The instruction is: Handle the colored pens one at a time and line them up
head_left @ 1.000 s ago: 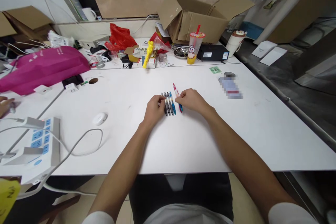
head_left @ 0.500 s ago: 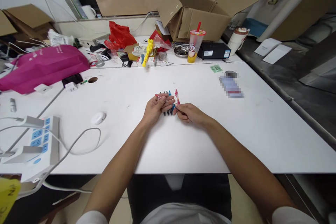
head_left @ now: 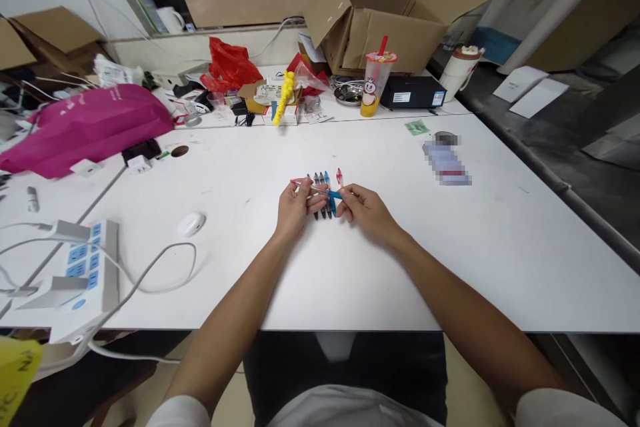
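Observation:
A thin pen refill (head_left: 314, 188) with a pink-red end is pinched in my left hand (head_left: 293, 207), whose lower fingers reach out beneath it. My right hand (head_left: 367, 209) grips a blue pen barrel (head_left: 335, 195) between thumb and fingers. Barrel and refill lie in one line; whether the refill sits inside the barrel is too small to tell. Below my hands, a row of pens lies on the table: several black-and-grey pens (head_left: 322, 177) and a blue pen (head_left: 327, 176), partly covered by my fingers. A pink pen (head_left: 339, 176) lies right of them, its lower part hidden by my right hand.
A white earbud case (head_left: 192, 223) and a power strip (head_left: 100, 267) with cables are on the left. At the back stand a drink cup (head_left: 373, 83), a black box (head_left: 415, 93) and a cardboard box (head_left: 390, 37). A blurred-out item (head_left: 447, 161) lies on the right.
My right hand has turned and shifted slightly up, so more of the blue barrel shows between my hands. The whole view has moved a little.

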Demonstrator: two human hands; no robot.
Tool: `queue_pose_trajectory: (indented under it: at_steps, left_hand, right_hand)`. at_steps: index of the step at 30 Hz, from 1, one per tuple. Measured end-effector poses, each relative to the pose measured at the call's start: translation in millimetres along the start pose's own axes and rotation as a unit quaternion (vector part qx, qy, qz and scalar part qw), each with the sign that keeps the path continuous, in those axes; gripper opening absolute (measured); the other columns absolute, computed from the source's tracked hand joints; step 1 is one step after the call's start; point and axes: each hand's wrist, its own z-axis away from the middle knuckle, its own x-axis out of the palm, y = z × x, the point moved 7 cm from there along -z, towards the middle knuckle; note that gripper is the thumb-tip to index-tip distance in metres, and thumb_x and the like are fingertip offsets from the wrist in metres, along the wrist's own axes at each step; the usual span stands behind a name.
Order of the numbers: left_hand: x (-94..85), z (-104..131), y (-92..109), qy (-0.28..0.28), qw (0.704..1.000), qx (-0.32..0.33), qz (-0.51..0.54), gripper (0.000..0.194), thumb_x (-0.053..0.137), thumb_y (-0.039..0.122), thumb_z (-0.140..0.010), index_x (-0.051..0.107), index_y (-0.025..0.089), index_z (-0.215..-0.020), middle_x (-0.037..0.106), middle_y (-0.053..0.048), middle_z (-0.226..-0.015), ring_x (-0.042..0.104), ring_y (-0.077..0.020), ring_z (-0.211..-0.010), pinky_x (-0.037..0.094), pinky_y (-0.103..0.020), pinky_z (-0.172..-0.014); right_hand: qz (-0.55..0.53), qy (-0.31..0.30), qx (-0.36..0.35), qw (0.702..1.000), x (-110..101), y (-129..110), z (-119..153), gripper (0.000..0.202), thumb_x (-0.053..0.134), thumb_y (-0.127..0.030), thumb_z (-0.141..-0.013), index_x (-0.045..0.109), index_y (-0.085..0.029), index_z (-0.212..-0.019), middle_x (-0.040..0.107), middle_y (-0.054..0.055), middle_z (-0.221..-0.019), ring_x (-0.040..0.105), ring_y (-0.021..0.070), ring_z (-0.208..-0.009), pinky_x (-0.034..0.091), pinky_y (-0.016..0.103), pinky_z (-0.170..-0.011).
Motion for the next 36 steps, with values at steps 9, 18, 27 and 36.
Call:
queue_pose_trajectory:
  at_steps: [9, 18, 27, 36]
  left_hand:
    - [-5.1, -0.4, 3.6, 0.031, 0.999, 0.008, -0.003, 0.037, 0.074, 0.052, -0.088, 0.058, 0.020, -0.098, 0.079, -0.012, -0.101, 0.078, -0.0195, -0.082, 0.064, -0.033, -0.077]
    - [-1.9, 2.1, 3.1, 0.024, 1.000, 0.011, -0.015, 0.037, 0.072, 0.052, -0.090, 0.058, 0.020, -0.100, 0.079, -0.013, -0.105, 0.077, -0.0194, -0.081, 0.064, -0.031, -0.073]
    - [-7.3, 0.7, 1.7, 0.040, 0.999, 0.024, -0.022, 0.041, 0.067, 0.058, -0.091, 0.052, 0.021, -0.099, 0.078, -0.013, -0.102, 0.078, -0.0231, -0.085, 0.064, -0.033, -0.069]
    - [-26.9, -8.1, 12.5, 0.095, 0.994, 0.052, -0.002, 0.036, 0.058, 0.056, -0.098, 0.046, 0.022, -0.097, 0.076, -0.008, -0.096, 0.078, -0.0181, -0.079, 0.054, -0.020, -0.056]
  right_hand:
    - [-0.004, 0.072, -0.026, 0.997, -10.6, 0.1, -3.1, 0.030, 0.063, -0.047, -0.091, 0.056, -0.024, -0.109, 0.067, 0.002, -0.088, 0.061, 0.0166, -0.079, 0.050, 0.032, -0.074]
    - [0.023, 0.062, -0.007, 0.998, -8.4, 0.7, -2.0, 0.026, 0.065, -0.041, -0.090, 0.066, -0.022, -0.107, 0.070, 0.005, -0.096, 0.062, 0.0177, -0.082, 0.051, 0.036, -0.078]
    - [0.066, 0.072, -0.029, 0.995, -8.9, -4.3, -0.5, 0.024, 0.067, -0.041, -0.087, 0.071, -0.023, -0.104, 0.073, 0.006, -0.108, 0.064, 0.0216, -0.095, 0.049, 0.036, -0.081]
    - [0.089, 0.066, -0.057, 0.992, -31.7, -11.6, -3.2, 0.028, 0.066, -0.041, -0.089, 0.075, -0.022, -0.107, 0.073, 0.006, -0.099, 0.063, 0.0204, -0.084, 0.046, 0.034, -0.070]
